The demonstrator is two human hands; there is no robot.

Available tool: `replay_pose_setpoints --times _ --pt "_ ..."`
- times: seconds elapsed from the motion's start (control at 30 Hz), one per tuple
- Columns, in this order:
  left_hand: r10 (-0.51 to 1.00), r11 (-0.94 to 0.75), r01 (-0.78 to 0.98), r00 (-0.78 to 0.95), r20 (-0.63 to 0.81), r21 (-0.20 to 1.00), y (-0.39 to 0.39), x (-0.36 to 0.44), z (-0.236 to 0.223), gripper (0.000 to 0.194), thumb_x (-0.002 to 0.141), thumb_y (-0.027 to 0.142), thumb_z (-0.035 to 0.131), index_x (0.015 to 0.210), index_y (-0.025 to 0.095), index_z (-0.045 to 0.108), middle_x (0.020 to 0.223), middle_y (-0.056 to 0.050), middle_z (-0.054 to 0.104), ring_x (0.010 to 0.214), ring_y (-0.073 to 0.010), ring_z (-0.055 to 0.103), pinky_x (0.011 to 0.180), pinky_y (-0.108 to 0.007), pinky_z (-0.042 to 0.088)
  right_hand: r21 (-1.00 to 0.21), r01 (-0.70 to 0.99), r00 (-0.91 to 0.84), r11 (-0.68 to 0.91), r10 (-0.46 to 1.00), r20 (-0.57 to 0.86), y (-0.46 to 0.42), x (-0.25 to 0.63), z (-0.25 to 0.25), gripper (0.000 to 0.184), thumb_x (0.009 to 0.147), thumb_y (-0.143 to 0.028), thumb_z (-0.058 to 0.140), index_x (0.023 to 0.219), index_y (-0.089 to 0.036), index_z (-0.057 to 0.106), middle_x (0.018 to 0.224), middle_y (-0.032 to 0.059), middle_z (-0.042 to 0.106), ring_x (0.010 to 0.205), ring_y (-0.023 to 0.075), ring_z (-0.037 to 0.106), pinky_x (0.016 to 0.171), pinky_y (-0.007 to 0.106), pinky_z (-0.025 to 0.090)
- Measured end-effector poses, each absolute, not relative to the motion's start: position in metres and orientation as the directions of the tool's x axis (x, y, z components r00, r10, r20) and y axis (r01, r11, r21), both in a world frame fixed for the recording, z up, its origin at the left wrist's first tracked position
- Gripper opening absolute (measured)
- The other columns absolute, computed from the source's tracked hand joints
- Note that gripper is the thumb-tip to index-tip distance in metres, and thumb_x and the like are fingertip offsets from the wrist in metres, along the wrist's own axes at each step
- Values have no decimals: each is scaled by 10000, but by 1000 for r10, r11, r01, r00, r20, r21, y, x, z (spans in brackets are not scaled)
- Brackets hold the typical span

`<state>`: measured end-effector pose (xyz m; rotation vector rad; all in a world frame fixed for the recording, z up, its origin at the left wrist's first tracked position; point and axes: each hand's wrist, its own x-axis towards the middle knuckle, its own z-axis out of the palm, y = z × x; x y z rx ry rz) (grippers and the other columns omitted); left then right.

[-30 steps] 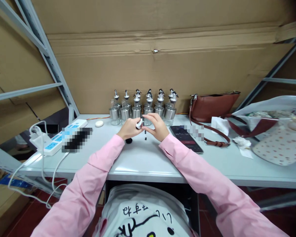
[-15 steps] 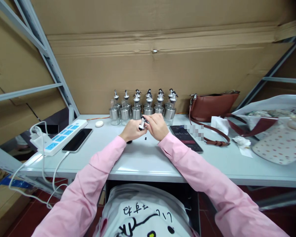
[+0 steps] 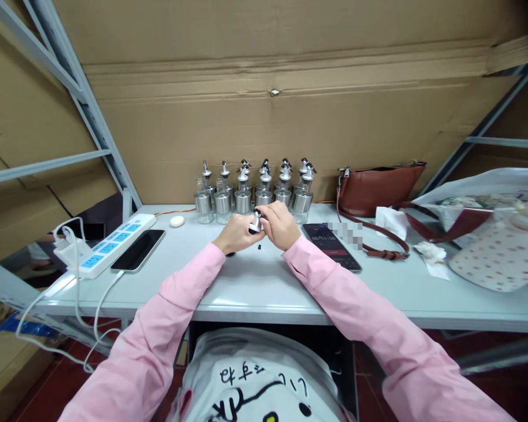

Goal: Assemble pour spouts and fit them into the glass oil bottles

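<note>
Between both hands, above the white table, is a silver pourer spout with a black part on top. My left hand closes round its base from the left. The fingers of my right hand pinch at its black top from the right. A tiny black piece lies on the table just below the hands. Another dark object shows partly from under my left wrist. Behind the hands stand several glass-and-steel bottles; most carry silver pourer spouts, and two at the front left have none.
On the left lie a power strip, a phone on a white cable and a white round object. To the right are a dark phone, a brown handbag, crumpled tissue and a dotted bag. Cardboard stands behind.
The pourer spout has turned slightly and sits more upright between my hands. Both hands stay in almost the same place, and the things on the table have not moved.
</note>
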<state>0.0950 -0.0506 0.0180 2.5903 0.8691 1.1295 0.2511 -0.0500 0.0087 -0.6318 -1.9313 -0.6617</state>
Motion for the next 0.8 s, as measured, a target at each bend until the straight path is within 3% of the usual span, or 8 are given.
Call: replay_pose_setpoints --times 0.1,0.2,0.27,0.43,0.6,0.67,0.8 --pt "573 -810 334 626 528 482 -55 94 21 227 714 311 569 587 153 467 513 56 462 481 -55 385 508 -176 309 -27 666 -223 745 233 947 -47 259 9 423 949 -268 194 765 -180 565 710 64 563 703 168 507 698 314 420" --pt "616 -775 333 590 522 538 -55 91 24 240 734 350 582 637 151 492 557 52 490 503 -56 418 516 -171 330 -219 645 -90 732 358 929 -40 268 7 411 942 -248 209 717 -181 546 702 57 564 705 157 529 698 292 427" --pt "644 -764 422 535 547 488 -51 88 23 266 749 379 588 650 153 489 573 42 506 516 -68 448 520 -180 333 -312 666 -65 678 469 881 -34 272 4 354 924 -246 280 736 -169 570 731 62 582 723 157 546 701 281 427" --pt "667 -687 699 496 555 201 -35 77 17 241 783 385 588 765 158 508 714 -17 589 636 -136 563 570 -215 359 -433 769 -83 470 746 661 -22 271 -8 122 790 -152 508 730 -145 614 704 50 608 652 144 545 675 255 422" --pt "737 -593 780 425 526 201 -31 72 16 276 857 440 476 851 164 487 722 -18 586 637 -154 580 580 -231 366 -590 753 -6 293 899 438 -26 271 -7 90 780 -183 551 745 -150 627 630 16 648 592 124 592 653 222 428" --pt "744 -575 791 398 536 210 -31 72 17 275 893 419 407 789 173 474 714 -17 575 664 -160 583 580 -233 359 -583 787 23 204 934 358 -28 271 -7 109 790 -224 561 766 -145 632 631 20 664 603 127 613 659 219 429" --pt "745 -561 793 358 563 238 -32 72 16 239 913 336 366 755 180 455 722 -19 559 701 -157 577 604 -232 365 -336 936 -37 107 977 209 -28 271 -9 210 796 -315 566 822 -136 672 869 100 709 822 197 644 706 251 427"
